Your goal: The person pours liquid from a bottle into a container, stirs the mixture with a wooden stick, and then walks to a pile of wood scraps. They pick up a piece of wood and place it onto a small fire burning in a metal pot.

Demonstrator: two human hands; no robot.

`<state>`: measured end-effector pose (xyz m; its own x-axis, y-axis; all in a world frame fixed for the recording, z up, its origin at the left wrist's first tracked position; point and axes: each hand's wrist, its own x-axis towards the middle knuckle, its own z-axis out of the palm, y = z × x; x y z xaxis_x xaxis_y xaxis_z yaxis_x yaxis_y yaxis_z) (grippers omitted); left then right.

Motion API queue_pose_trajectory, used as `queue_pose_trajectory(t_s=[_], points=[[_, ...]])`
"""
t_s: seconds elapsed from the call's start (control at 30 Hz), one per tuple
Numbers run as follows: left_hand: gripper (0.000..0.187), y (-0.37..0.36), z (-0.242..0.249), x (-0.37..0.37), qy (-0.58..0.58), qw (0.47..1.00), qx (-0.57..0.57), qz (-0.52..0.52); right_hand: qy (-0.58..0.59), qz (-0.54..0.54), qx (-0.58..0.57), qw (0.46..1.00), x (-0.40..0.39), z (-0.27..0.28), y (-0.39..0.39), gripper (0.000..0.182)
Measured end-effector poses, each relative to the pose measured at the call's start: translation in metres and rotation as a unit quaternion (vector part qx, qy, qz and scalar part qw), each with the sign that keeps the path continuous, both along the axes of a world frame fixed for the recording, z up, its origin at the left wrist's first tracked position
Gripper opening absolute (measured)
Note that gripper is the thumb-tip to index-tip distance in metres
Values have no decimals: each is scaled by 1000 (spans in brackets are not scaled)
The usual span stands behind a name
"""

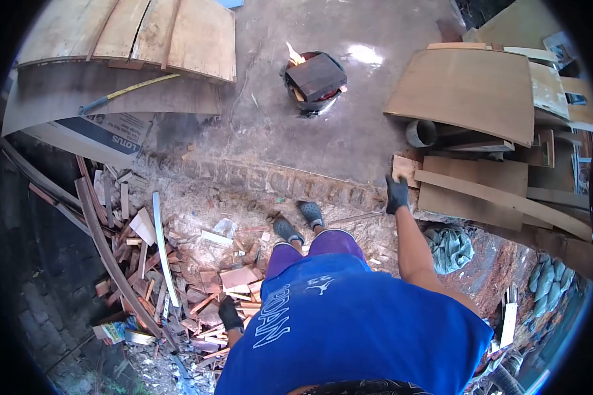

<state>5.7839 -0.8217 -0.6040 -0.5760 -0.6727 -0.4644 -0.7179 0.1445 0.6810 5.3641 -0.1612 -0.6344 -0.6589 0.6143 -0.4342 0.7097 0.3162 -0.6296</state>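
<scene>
My right hand (396, 196), in a dark glove, is at the edge of the concrete slab on the right. Its fingers are closed on the lower edge of a small square wood piece (407, 168), beside larger boards. My left hand (229, 313), also in a dark glove, hangs low by my left side, over or beside the pile of wood scraps (240, 278). Its fingers are too dark and small to make out, and nothing shows clearly in it.
Ahead on the slab (270, 141), a round dark fire pot (315, 80) burns with visible flame. Boards (464, 92) are stacked right, near a metal pipe (420, 133). A handsaw (128, 92) lies by plywood (197, 36) at left. Sacks (449, 249) sit below the slab edge.
</scene>
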Motion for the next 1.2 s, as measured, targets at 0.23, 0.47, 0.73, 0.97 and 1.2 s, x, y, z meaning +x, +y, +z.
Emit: queue_pose_trajectory(t_s=[0.23, 0.47, 0.73, 0.97, 1.2], points=[[22, -52, 25, -114, 55, 972, 193, 124, 220, 72, 39, 972, -14, 147, -114, 77], [32, -109, -37, -90, 83, 909, 360, 195, -99, 112, 122, 981, 142, 92, -82, 80], [54, -85, -79, -89, -116, 893, 335, 276, -248, 2, 109, 962, 180, 62, -47, 74], [65, -63, -20, -273, -71, 935, 313, 149, -180, 110, 160, 964, 28, 74, -60, 74], [75, -73, 188, -405, -81, 959, 257, 89, -149, 156, 144, 966, -133, 156, -4, 64]])
